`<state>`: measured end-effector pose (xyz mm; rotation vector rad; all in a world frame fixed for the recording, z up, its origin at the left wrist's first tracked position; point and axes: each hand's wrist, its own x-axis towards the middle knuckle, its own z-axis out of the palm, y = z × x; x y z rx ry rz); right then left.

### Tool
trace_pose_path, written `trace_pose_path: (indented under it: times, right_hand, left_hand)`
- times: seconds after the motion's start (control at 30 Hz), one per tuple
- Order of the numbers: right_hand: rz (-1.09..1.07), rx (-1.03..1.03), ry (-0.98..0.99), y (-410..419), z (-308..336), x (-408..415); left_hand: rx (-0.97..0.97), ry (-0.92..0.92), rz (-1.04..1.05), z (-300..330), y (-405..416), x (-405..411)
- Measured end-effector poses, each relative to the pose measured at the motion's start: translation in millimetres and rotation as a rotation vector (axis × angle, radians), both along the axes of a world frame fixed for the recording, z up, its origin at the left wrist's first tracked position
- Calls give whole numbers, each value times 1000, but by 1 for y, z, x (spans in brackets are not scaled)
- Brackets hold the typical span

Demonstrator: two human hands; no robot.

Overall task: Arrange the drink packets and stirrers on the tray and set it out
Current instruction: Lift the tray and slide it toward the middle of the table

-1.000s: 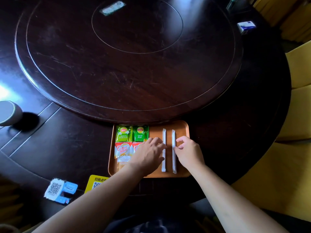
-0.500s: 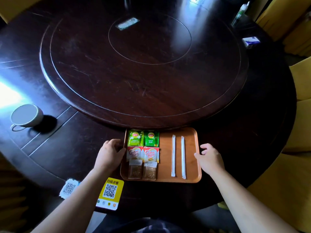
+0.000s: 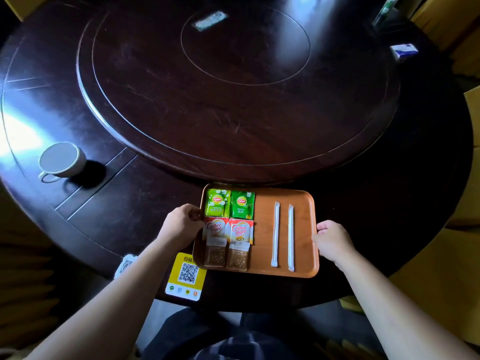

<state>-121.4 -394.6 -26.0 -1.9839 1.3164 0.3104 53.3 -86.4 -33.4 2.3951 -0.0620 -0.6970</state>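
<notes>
From the head camera, the orange tray sits on the dark table at its near edge, its far rim just short of the big turntable. Both hands have left the contents and gone to the tray's short sides. A second ago they were on the stirrers, nudging them straight; half a second ago they were spread apart, closing in on the rims.

Now the left hand is curled over the left rim, fingers wrapped round the edge beside the packets. The right hand is closed on the right rim in the same way, thumb on top and the other fingers seemingly tucked under, though the underside is hidden.

On the tray the green tea packets lie side by side at the far left, the red-and-white creamer packets just below them, and the clear sugar packets nearest the person. The two stirrers lie parallel, well apart from the packets, in the right half.

That shift reads as the arranging being finished and the setting-out beginning. Whether the tray is already lifted I cannot tell; its near left corner overlaps the yellow code card.

A cup stands well to the left, clear of the tray. The loose packets and stirrers could slide if the tray tips.
</notes>
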Motion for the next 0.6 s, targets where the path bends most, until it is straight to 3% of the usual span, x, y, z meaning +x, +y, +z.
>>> trace_pose_path:
  times: [0.27,0.6]
  right_hand:
    - [54,81,-36,41,11,3]
    - [69,47,-137,60,42,66]
  left_hand:
    - [-37,48,86,7,67,-2]
    - [-174,4,171,38,100,44]
